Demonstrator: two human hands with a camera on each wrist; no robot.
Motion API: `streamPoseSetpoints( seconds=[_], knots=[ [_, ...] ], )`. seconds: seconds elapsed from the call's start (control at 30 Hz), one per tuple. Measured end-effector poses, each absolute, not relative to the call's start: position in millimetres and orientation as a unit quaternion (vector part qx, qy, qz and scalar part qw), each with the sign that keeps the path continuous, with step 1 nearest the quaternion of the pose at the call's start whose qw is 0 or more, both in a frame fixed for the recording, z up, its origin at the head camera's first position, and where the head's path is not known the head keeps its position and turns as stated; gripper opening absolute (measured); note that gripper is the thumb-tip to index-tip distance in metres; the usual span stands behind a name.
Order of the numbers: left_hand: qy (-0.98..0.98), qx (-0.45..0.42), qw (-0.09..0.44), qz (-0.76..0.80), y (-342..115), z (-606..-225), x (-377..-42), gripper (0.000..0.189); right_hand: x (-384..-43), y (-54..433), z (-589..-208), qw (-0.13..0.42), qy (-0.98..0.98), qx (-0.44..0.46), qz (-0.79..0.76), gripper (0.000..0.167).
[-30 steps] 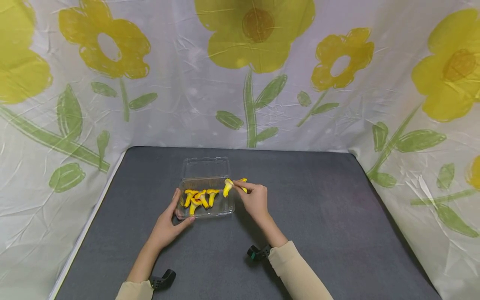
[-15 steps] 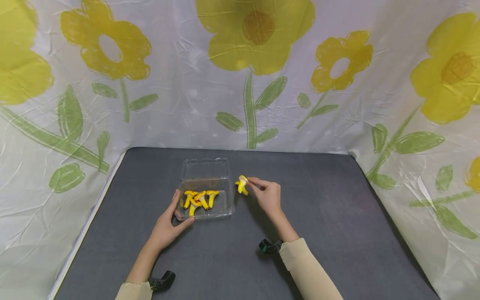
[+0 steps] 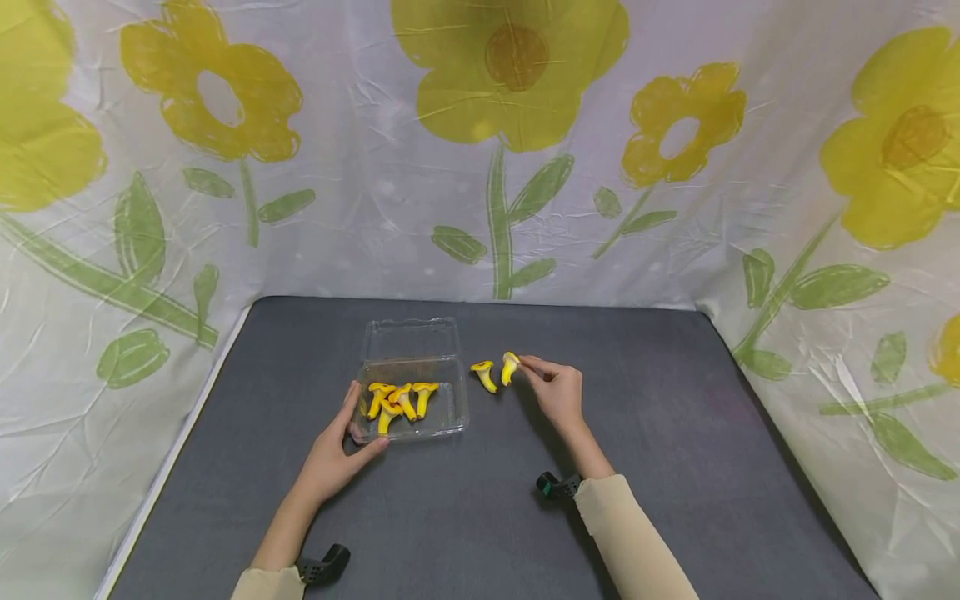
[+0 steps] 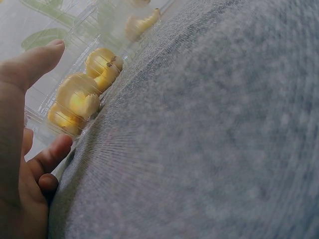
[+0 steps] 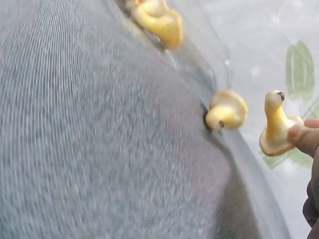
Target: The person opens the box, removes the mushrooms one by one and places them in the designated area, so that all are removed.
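Yellow chanterelle mushrooms (image 3: 422,400), several of them, lie in a clear plastic container (image 3: 452,415) with its lid (image 3: 412,337) folded back. My left hand (image 3: 328,457) holds the container at its near left corner, thumb along the front and fingers at the left side. To the right, my right hand (image 3: 561,395) pinches a chanterelle (image 3: 509,368) between thumb and fingertips; in the right wrist view this chanterelle (image 5: 275,127) has its stem end up. Between it and the container, another chanterelle (image 3: 486,377) lies on the table.
The dark grey table (image 3: 675,433) spreads out around the container. A white curtain (image 3: 337,250) with printed yellow flowers stands behind the table and along its sides. Each wrist wears a black band, such as the left wristband (image 3: 324,567).
My right hand has moved right with the pinched chanterelle, from beside the container's right edge past the chanterelle on the table. The left hand and the container have stayed in place.
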State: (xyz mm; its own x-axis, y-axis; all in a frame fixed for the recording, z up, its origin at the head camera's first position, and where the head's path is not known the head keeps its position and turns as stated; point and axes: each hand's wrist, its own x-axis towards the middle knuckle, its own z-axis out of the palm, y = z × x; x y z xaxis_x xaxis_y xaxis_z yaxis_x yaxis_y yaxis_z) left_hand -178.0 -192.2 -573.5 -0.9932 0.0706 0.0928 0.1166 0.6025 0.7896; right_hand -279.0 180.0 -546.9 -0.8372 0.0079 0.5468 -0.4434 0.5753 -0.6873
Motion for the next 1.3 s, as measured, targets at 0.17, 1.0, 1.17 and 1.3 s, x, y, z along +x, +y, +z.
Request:
streamPoseSetpoints(
  seconds=[0.17,1.0,1.17,1.3],
  knots=[
    [-0.897,-0.049,0.028,-0.438,-192,-574,-177,0.106,-283,183,-552,0.249,-0.856,0.133,0.433,0.015],
    [-0.893,-0.049,0.019,-0.448,-192,-570,-176,0.108,-304,194,-577,0.213,-0.862,0.181,0.423,0.021],
    [-0.893,-0.046,0.016,-0.447,-192,-570,-177,0.108,-308,194,-574,0.179,-0.866,0.163,0.437,0.019],
    [-0.891,-0.048,0.015,-0.452,-192,-571,-177,0.108,-311,196,-574,0.159,-0.866,0.151,0.449,0.018]
  ],
)
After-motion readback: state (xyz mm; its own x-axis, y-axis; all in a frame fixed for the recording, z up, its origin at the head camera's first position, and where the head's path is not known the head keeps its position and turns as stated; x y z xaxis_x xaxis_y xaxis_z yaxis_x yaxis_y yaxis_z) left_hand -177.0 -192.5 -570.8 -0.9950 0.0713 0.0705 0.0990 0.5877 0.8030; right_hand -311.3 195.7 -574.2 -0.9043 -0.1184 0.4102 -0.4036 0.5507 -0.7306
